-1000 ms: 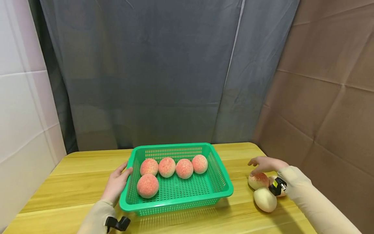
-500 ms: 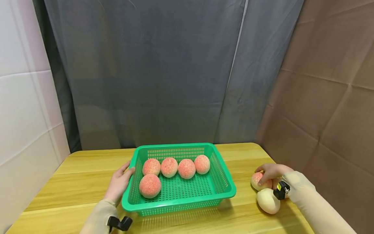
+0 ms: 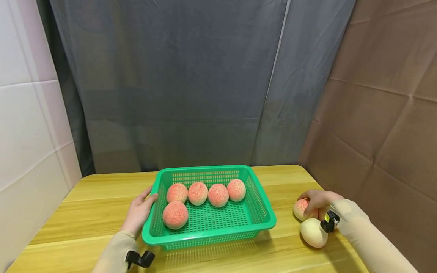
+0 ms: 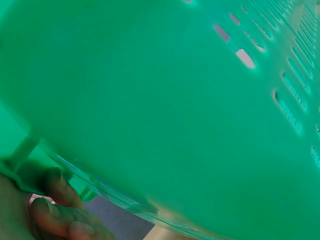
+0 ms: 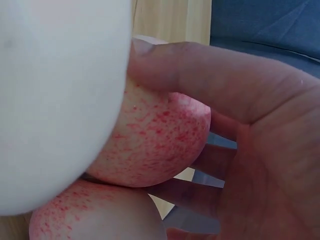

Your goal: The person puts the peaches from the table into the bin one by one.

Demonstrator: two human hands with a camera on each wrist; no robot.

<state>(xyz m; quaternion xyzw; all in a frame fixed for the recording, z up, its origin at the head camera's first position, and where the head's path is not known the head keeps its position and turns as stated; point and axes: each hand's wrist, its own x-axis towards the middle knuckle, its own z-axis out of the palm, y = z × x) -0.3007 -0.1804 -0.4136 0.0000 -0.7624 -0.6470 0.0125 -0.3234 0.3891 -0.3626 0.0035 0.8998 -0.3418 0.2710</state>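
Note:
A green plastic basket stands on the table with several pink-speckled peaches in it. My left hand grips its left rim, thumb on top. In the left wrist view, the basket wall fills most of the picture and curled fingertips show at the lower left. To the right of the basket, my right hand holds a speckled peach, thumb on the near side and fingers behind. A pale peach lies just in front of it. Another speckled peach touches the held one.
The wooden table runs back to a grey curtain. Brown cloth hangs close on the right, white cloth on the left. Black wrist cameras sit on both sleeves.
My right hand has come down from above the speckled peach and taken hold of it. The left hand has stayed on the basket rim; the head view has shifted slightly.

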